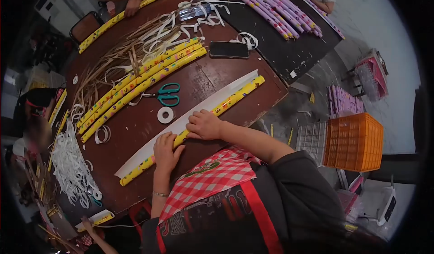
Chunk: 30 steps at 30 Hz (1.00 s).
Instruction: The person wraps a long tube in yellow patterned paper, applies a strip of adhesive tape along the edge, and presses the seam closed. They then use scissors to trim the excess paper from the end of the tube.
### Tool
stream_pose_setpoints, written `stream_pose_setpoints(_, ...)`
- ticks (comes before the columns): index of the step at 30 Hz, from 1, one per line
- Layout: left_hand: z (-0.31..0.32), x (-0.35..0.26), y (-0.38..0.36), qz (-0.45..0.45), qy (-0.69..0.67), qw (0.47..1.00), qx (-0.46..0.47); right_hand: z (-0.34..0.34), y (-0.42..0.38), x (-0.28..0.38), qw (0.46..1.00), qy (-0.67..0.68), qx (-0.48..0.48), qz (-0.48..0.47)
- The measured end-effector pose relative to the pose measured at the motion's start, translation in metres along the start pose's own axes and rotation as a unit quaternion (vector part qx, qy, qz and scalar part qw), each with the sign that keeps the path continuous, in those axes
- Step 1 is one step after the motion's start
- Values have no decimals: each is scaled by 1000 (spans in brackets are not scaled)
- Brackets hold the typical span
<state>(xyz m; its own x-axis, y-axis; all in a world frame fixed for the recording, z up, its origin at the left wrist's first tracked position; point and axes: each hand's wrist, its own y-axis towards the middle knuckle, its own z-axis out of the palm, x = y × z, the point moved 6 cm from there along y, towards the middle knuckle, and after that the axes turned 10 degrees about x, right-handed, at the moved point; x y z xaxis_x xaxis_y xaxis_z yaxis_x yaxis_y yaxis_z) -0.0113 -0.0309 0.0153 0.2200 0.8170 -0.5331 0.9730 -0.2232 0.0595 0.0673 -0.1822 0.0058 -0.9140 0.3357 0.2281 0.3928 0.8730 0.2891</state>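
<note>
A long roll of yellow patterned wrapping paper [235, 96] lies slantwise across the table in front of me. Its loose edge shows as a white strip along the far side. My right hand [204, 124] is closed over the roll near its middle, fingers curled on top. Just to the left, my left hand [166, 154] grips the same roll, its thumb on the near side. Beyond the hands are a white tape roll [165, 115] and green-handled scissors [168, 94]. Several finished-looking yellow rolls [144, 86] lie side by side farther off.
A phone [229, 49], brown strips [113, 55] and curly white strips [74, 168] lie on the brown table [217, 150]. Purple rolls [275, 9] rest on a black table. Orange crate [352, 141] stands at right. Other people's hands [132, 6] work around the edges.
</note>
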Motion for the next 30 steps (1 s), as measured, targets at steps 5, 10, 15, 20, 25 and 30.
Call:
stream_pose_setpoints(5,3,8,5,-21,49,999,3,-7,-9,-15,1000,7,-18,11)
stream_pose_setpoints(10,2,9,7,-62,55,996,15,-36,-44,-66,998,16,5,66)
stream_pose_setpoints(15,-1,7,7,-70,54,996,-13,-66,-87,-122,996,-18,12,82)
stream_pose_setpoints(20,-1,2,6,-78,93,992,-45,-79,-93,-134,999,-27,7,43)
stream_pose_setpoints(25,12,7,0,-106,153,980,-72,-72,-96,-136,999,-27,9,42)
stream_pose_setpoints(30,21,-5,-10,-181,231,951,-100,-69,-100,-135,998,-14,23,58)
